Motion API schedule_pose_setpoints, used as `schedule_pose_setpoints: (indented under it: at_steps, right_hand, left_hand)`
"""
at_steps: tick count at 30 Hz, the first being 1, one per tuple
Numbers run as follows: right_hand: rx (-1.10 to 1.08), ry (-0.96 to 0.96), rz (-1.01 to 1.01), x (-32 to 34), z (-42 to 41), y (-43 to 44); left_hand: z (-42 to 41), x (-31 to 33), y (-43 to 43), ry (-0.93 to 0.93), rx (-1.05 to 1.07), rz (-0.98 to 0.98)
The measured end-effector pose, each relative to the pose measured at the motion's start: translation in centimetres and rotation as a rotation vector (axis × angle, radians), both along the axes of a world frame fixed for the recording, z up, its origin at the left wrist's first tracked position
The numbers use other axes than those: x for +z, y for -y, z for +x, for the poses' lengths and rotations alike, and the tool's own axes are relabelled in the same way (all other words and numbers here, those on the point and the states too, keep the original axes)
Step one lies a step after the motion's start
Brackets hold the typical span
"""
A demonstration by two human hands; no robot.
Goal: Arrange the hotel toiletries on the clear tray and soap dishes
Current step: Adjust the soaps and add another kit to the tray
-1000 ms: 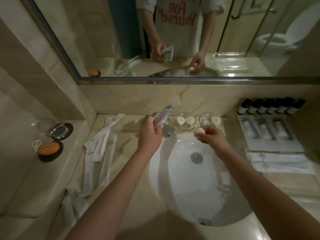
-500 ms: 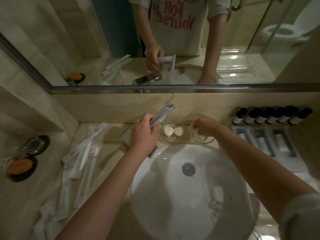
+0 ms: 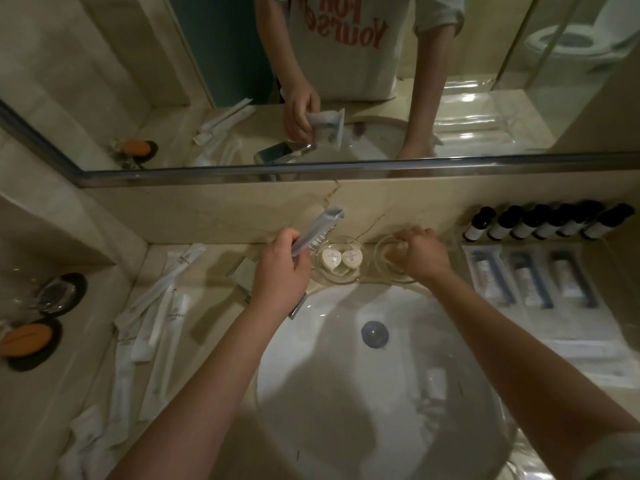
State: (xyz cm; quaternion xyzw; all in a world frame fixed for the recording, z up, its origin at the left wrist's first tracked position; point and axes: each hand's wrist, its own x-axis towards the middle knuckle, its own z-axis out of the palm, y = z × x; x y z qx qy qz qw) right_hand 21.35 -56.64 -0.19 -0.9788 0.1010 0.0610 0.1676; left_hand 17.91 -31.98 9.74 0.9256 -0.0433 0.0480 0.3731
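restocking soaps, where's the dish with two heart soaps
Head view: the soap dish sits behind the sink, between the left hand and the right hand.

This is a hotel bathroom: a white sink [image 3: 346, 410] in the marble bench [image 3: 211, 271], a wide mirror [image 3: 121, 81], small bottles [image 3: 540, 225] in a row, wrapped toiletries [image 3: 156, 327].

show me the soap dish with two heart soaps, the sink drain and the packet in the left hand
soap dish [image 3: 341, 280], head view, bare front rim
drain [image 3: 374, 334], head view, middle of the plug
packet [image 3: 323, 225], head view, upper half near its top end
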Motion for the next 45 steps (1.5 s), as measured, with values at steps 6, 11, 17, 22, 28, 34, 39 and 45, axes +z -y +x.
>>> schedule_pose_setpoints:
  at_steps: [6,11,17,22,28,34,39,45]
  right_hand:
    - [-0.091,-0.060,-0.171,-1.6,0.1,-1.5]
    - [-0.017,0.008,-0.084,-1.0,0.2,-1.4]
    - [0.159,0.040,-0.108,0.0,-0.4,-0.3]
    - [0.165,0.022,-0.106,0.3,-0.6,-0.1]
    - [-0.031,0.206,0.233,1.7,-3.4,0.4]
    - [-0.287,0.255,0.705,4.4,-10.1,-0.6]
    - [-0.374,0.173,1.000,8.0,-15.2,-2.3]
    - [-0.532,0.128,1.103,10.3,-18.8,-2.7]
  left_hand:
    - [0.0,0.0,0.3,-0.006,0.007,-0.008]
    - [0.2,-0.2,0.2,-0.019,0.014,-0.004]
    - [0.1,-0.6,0.2,-0.039,0.014,-0.001]
    - [-0.1,-0.6,0.5,-0.052,-0.002,0.009]
    - [-0.7,-0.1,1.1,-0.043,-0.021,-0.005]
    - [-3.1,-0.4,3.0,-0.082,-0.094,-0.011]
    - [-6.8,-1.0,4.8,-0.001,-0.228,0.077]
    - [-10.9,-1.9,6.7,0.364,-0.465,0.499]
